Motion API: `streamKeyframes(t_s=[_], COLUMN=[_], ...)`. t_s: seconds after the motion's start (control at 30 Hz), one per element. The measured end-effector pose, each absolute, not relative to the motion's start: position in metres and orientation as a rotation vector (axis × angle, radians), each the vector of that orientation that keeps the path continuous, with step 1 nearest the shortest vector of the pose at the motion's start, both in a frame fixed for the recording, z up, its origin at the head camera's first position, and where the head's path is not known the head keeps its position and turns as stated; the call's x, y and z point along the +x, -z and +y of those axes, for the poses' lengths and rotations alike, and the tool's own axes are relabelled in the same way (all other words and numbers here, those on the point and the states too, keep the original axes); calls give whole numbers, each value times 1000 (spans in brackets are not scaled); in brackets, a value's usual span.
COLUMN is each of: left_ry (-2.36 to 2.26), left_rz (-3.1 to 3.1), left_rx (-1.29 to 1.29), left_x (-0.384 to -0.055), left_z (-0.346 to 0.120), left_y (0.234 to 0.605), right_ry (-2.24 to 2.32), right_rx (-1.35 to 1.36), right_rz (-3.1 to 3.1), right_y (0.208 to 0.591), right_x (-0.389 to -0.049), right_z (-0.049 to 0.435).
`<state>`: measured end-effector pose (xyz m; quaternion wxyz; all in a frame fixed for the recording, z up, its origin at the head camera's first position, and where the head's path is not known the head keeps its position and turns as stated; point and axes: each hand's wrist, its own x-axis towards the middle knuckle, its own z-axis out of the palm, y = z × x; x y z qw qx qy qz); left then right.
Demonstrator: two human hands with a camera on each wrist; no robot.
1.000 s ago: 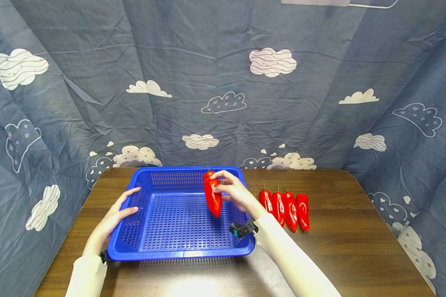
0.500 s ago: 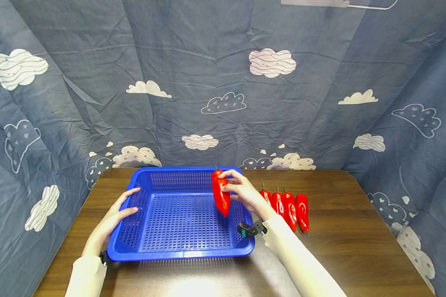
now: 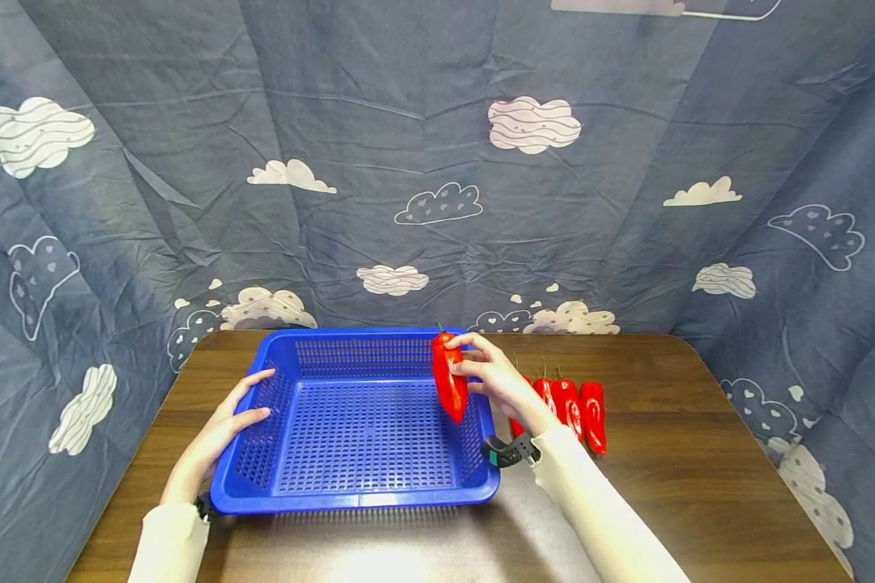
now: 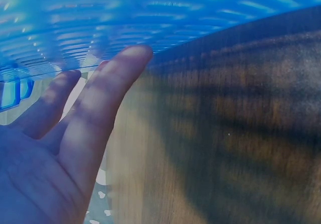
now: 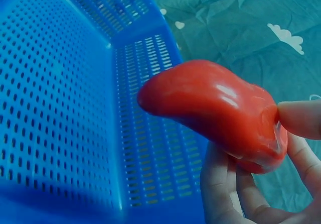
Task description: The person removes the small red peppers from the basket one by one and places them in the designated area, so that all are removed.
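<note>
A red pepper (image 3: 449, 379) with a thin green stem hangs tip down over the right end of the blue plastic basket (image 3: 357, 500). My right hand (image 3: 492, 372) pinches it near the stem end, thumb on one side and fingers on the other. In the right wrist view the pepper (image 5: 210, 108) is glossy, its narrow tip toward the basket's perforated wall. My left hand (image 3: 215, 433) holds the basket's left rim, with two fingertips showing over it. In the left wrist view, other fingers (image 4: 95, 103) lie along the outer side of the basket (image 4: 200, 8).
Several more red peppers (image 3: 593, 417) lie in a row on the wooden table (image 3: 700, 486), right of the basket, partly behind my right forearm. A dark cloud-print curtain (image 3: 423, 243) hangs behind the table's back edge.
My right hand has moved to the right with the pepper, from above the basket's inner area toward its right rim. My left hand and the basket stay in place.
</note>
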<state>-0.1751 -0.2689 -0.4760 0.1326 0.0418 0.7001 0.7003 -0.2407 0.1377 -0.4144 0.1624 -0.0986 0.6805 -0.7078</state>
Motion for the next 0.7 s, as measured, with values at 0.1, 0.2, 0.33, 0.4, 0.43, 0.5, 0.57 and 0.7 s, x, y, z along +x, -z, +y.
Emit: streamKeyframes(t_s=[0.1,0.2,0.33,0.4,0.43,0.5,0.57,0.7], left_ry=[-2035,-2046,-2060,-2060,-2060,-2062,-2061,-2064], left_rz=[2025,2017,2002,1995,1994,1992,1995,1989], left_rx=[122,137,157,158,159,155,156,167], left_x=[-175,-175,-174,-174,-174,-174,-175,-175], left_z=[-269,-269,-268,-268,-268,-268,-269,-268], left_y=[476,476,476,476,476,477,477,478], right_ry=[2035,2045,2055,2058,2054,2049,2045,2045], right_rx=[-275,-282,-282,-276,-272,-267,-263,-266], right_rz=[1930,1927,1933,1940,1948,1960,1968,1968], right_y=[415,416,417,417,418,419,419,420], right_x=[-241,-241,-241,-241,-241,-240,-240,-240], right_z=[142,147,152,155,156,159,162,168])
